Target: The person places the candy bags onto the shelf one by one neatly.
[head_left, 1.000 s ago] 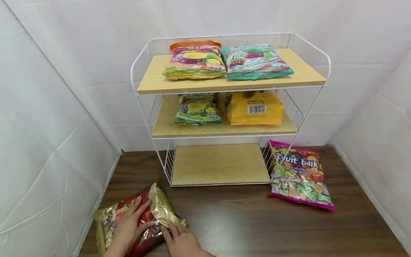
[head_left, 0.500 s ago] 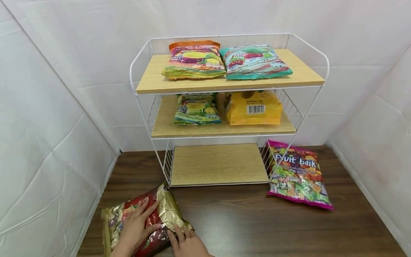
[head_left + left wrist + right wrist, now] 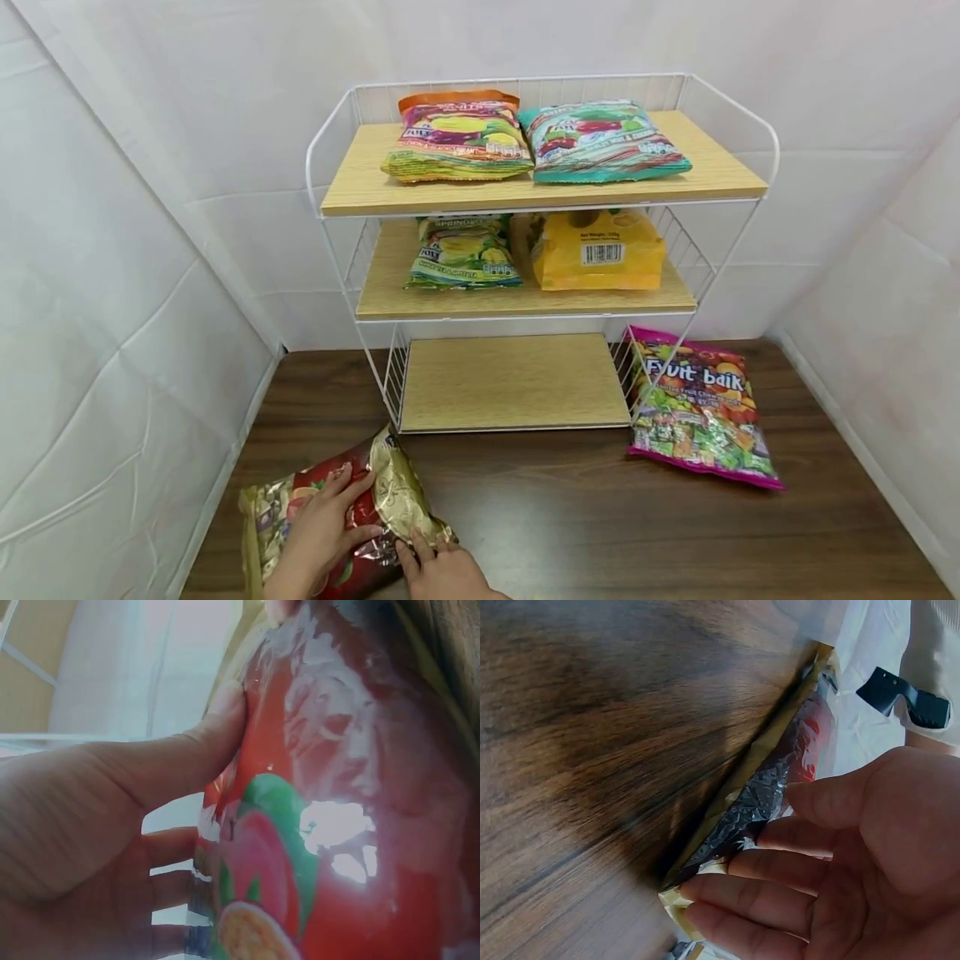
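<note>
A red and gold candy bag (image 3: pixel 399 492) lies slanted on the table at the lower left of the head view. My left hand (image 3: pixel 321 527) rests on top of its red part, fingers and thumb spread. In the left wrist view, the thumb and fingers of that left hand (image 3: pixel 112 802) lie against the shiny red wrapper (image 3: pixel 397 795), which carries a fruit picture. My right hand (image 3: pixel 444 570) touches the lower gold corner. Seen from the right wrist, the right hand (image 3: pixel 832 847) has nearly straight fingers along the bag's edge (image 3: pixel 754 784).
A white wire rack with three wooden shelves (image 3: pixel 517 379) stands behind. The top shelf holds an orange-edged bag (image 3: pixel 457 142) and a teal bag (image 3: pixel 603 143); the middle one holds a green bag (image 3: pixel 467 252) and a yellow pack (image 3: pixel 600 254). A pink-edged Fruit baik bag (image 3: pixel 701 408) leans at right.
The red and gold bag has slid a little to the right and slightly toward the front, with both hands staying on it. The view has shifted slightly.
</note>
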Motion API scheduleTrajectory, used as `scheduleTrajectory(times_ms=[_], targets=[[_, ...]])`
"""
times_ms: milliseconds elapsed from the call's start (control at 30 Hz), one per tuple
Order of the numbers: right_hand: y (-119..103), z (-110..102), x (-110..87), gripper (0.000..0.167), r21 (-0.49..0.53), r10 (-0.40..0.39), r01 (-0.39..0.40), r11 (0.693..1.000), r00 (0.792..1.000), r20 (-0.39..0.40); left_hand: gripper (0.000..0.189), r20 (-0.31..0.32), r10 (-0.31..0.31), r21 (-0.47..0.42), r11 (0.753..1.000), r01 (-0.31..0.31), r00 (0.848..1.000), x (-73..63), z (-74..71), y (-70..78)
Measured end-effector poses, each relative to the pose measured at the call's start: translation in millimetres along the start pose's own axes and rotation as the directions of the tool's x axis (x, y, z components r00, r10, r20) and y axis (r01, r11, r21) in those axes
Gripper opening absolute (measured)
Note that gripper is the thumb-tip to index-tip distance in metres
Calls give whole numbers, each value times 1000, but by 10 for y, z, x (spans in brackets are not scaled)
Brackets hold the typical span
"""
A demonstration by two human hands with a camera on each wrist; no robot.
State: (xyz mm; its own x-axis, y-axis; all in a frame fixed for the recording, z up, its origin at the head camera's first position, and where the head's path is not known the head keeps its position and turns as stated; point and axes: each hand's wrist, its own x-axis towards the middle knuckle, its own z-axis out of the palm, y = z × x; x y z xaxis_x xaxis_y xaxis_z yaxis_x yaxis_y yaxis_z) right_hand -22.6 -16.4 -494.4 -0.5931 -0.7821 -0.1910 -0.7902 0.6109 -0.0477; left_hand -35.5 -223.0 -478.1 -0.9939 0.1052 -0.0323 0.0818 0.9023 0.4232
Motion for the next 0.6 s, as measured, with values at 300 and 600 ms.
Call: scheduleTrajectory(times_ms=[300, 600], targets=[[-39, 15, -49, 59, 25, 1, 0, 1000, 1000, -28, 71, 20, 4, 1, 1000, -4, 1000, -39, -12, 47], [-85, 34, -63, 54, -24, 6, -8, 1000, 995, -101, 73, 19, 23, 0, 1000, -23, 1000, -59, 28, 19]])
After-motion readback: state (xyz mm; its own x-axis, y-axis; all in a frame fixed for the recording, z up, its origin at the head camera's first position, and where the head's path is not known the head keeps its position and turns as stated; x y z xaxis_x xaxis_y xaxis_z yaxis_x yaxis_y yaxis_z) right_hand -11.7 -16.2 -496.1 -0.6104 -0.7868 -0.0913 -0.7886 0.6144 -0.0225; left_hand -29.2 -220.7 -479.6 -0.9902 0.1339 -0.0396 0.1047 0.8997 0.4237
